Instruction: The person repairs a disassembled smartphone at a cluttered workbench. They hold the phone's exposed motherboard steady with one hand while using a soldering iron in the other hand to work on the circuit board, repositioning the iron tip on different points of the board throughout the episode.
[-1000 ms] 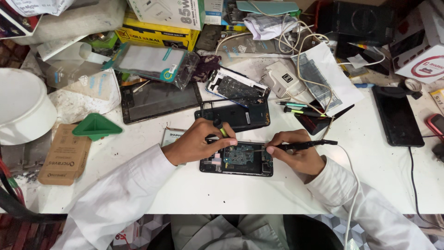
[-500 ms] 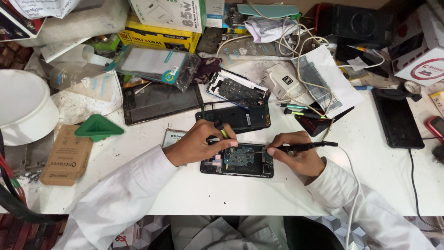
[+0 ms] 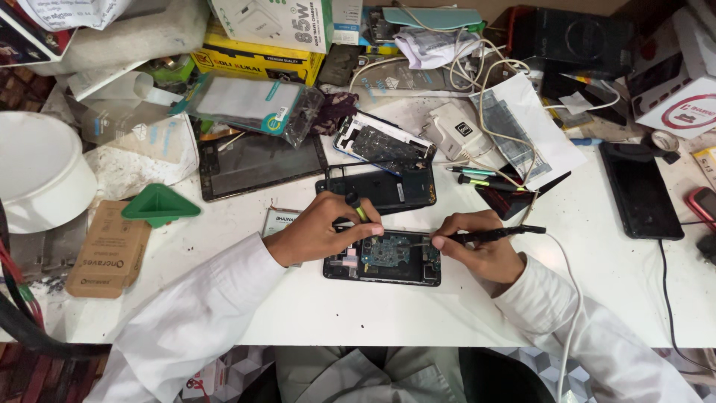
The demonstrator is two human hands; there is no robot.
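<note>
Opened phone (image 3: 382, 260) flat at near table edge, below black back cover (image 3: 388, 189). Left hand (image 3: 321, 231) pinches tweezers (image 3: 356, 206) over board; right hand (image 3: 481, 250) closed round corded iron (image 3: 496, 234). Board likely light, stiff, fragile: grip frame edges.

Cluttered white worktop (image 3: 358, 313). At the left edge, a white bowl (image 3: 37, 179); beside it a green triangular plastic piece (image 3: 158, 204) and a brown cardboard packet (image 3: 108, 250). Farther back, a dark tablet (image 3: 261, 164) lying flat, a clear plastic pouch (image 3: 246, 104) overlapping its top edge, a yellow box (image 3: 253, 63) behind. At the right, a black phone (image 3: 640, 190) face up, well apart from a white charger block (image 3: 455, 130) amid tangled white cables (image 3: 492, 75).
</note>
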